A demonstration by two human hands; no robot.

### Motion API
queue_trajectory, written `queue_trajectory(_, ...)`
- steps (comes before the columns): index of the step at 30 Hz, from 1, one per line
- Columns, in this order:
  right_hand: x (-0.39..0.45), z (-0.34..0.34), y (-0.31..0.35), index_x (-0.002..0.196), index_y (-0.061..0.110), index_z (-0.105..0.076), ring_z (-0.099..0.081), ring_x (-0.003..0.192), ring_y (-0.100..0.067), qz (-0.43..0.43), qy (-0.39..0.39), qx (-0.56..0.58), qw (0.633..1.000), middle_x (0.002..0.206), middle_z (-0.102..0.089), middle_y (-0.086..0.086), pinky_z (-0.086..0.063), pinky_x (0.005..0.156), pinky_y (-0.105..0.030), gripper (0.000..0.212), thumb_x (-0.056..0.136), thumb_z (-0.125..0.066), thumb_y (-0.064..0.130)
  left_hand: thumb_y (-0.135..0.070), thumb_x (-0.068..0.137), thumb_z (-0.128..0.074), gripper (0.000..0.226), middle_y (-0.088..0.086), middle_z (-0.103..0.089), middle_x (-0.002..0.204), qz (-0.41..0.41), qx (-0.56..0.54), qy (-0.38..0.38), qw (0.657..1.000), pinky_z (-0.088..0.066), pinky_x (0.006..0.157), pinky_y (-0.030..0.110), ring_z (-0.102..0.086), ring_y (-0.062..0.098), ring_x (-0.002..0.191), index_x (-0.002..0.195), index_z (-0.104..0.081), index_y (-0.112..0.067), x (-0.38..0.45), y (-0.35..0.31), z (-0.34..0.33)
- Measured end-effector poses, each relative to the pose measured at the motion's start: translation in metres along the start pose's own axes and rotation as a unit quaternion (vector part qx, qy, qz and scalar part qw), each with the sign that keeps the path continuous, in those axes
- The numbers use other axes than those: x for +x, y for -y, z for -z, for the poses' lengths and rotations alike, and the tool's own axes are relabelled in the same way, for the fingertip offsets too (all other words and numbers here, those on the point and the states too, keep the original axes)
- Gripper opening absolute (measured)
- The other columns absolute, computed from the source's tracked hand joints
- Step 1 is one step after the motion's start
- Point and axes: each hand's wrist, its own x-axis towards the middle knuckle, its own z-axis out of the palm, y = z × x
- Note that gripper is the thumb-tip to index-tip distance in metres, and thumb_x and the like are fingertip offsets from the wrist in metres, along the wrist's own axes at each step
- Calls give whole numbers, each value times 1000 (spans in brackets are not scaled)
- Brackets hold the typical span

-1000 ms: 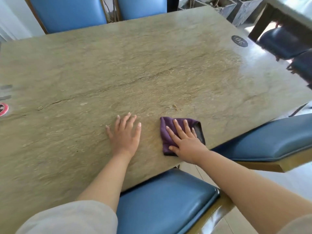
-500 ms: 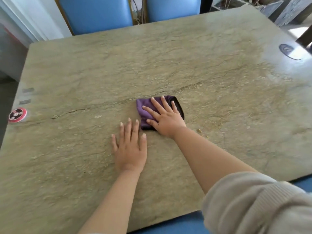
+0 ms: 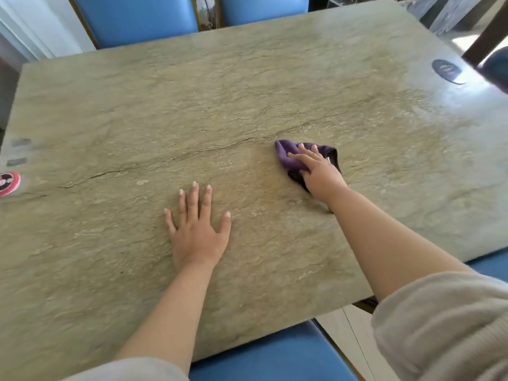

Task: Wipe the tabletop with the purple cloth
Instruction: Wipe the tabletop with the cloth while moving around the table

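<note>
**Ana:** Flat-fingered, that right hand (image 3: 320, 177) — palm down on the purple cloth (image 3: 288, 158), fingers stretched out across the top of it, pressing rather than clutching

**Ben:** And the cloth itself?

**Ana:** Bunched under the palm, right of centre on the tabletop (image 3: 247, 92), its far corner just short of the long dark crack (image 3: 165, 160) that runs across the stone. Purple shows ahead of the fingers, and a darker edge of the cloth peeks out beside the wrist

**Ben:** Left hand (image 3: 196, 229)?

**Ana:** Spread wide and flat on bare stone, nearer the person than the cloth and off to its left. Nothing under it, nothing in it, fingers straight and fanned. Clear gap of table between the two hands

**Ben:** What else is on the surface?

**Ana:** A round red-and-white disc (image 3: 8, 182) at the far left edge, partly cut off by the frame, with two small grey patches (image 3: 19, 151) just beyond it. Over at the far right corner, a dark oval mark (image 3: 446, 70) sitting in a bright glare

**Ben:** Around the table?

**Ana:** Blue chairs — two backs (image 3: 137, 17) along the far side, a blue seat (image 3: 269, 356) tucked in at the near edge below the arms. Pale grey sleeves (image 3: 445, 325) are pushed up past both forearms, the right one bulky in the lower corner. Picture is a touch soft around the right hand, so I can't tell where the thumb sits
</note>
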Motion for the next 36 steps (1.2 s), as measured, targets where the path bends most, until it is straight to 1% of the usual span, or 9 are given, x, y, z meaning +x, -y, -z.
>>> queue_trajectory(9, -122, -9, -5, 119, 25, -67, -19, 145, -13, 24, 35, 96, 994, 147, -42, 6, -2, 119, -35, 59, 80, -41, -12, -61, 95, -16, 68, -6, 15, 161, -4, -10, 57, 998, 6, 119, 52, 17, 19, 148, 154, 3, -31, -9, -4, 10)
queue_trajectory(12, -170, -8, -10, 95, 25, -76, -38, 134, -8, -10, 28, 142, 989, 127, -61, 10, -18, 117, -27, 54, 74, -45, -14, -59, 96, -18, 69, -5, 20, 161, -13, -19, 93, 995, 11, 117, 54, 21, 23, 147, 154, 6, -28, -25, -15, 15)
queue_trajectory(14, -193, -5, -6, 72, 30, -76, -49, 117, -8, -46, 35, 147, 987, 106, -68, 13, -32, 106, -21, 51, 70, -46, -11, -60, 96, -17, 70, -5, 23, 160, -29, -21, 110, 993, 14, 117, 53, 24, 23, 146, 153, 8, -28, -37, -19, 14)
queue_trajectory(16, -198, 3, 6, 60, 30, -73, -55, 96, -13, -77, 91, 116, 986, 90, -68, 10, -45, 89, -26, 46, 68, -43, -4, -60, 96, -16, 68, -6, 23, 159, -43, -28, 113, 992, 13, 117, 53, 24, 22, 146, 153, 7, -31, -45, -18, 14)
queue_trajectory(19, -167, 14, 26, 70, 26, -75, -57, 91, -13, -85, 51, 149, 984, 85, -67, 14, -43, 76, -21, 45, 71, -41, -5, -58, 96, -12, 60, -9, 18, 161, -40, -41, 88, 995, 14, 116, 55, 21, 17, 147, 152, -1, -40, -48, -6, 18)
queue_trajectory(22, -130, 5, 36, 115, 29, -66, -40, 125, -17, -36, -41, 124, 991, 129, -57, 7, -28, 104, -25, 57, 77, -41, -6, -59, 95, -5, 58, -9, 14, 161, -24, -28, 65, 997, 13, 116, 57, 18, 18, 147, 151, -1, -44, -53, 16, 20)
queue_trajectory(25, -106, -28, 46, 148, 31, -28, -1, 147, -18, -36, 62, 15, 997, 160, -12, 6, -1, 116, -47, 66, 89, -41, 3, -61, 91, 4, 65, -8, 15, 161, -67, 3, 43, 997, 13, 116, 56, 16, 20, 148, 152, 4, -40, -60, 30, 15)
queue_trajectory(31, -96, -78, 103, 145, 43, -25, 8, 146, -9, 130, 135, -37, 982, 159, -4, 17, 9, 117, -47, 66, 90, -40, 11, -47, 87, -9, 70, -8, -13, 162, -58, -124, -7, 991, 7, 118, 52, -3, 15, 150, 154, -15, -25, -51, 34, 11)
queue_trajectory(36, -132, -62, 78, 120, 35, -63, -6, 144, 1, 218, 263, 73, 937, 148, -36, 19, 15, 116, -34, 58, 81, -48, -5, -44, 86, -11, 70, -9, -14, 161, -53, -161, -18, 985, 11, 117, 46, -2, 12, 150, 154, -14, -26, -49, 36, 10)
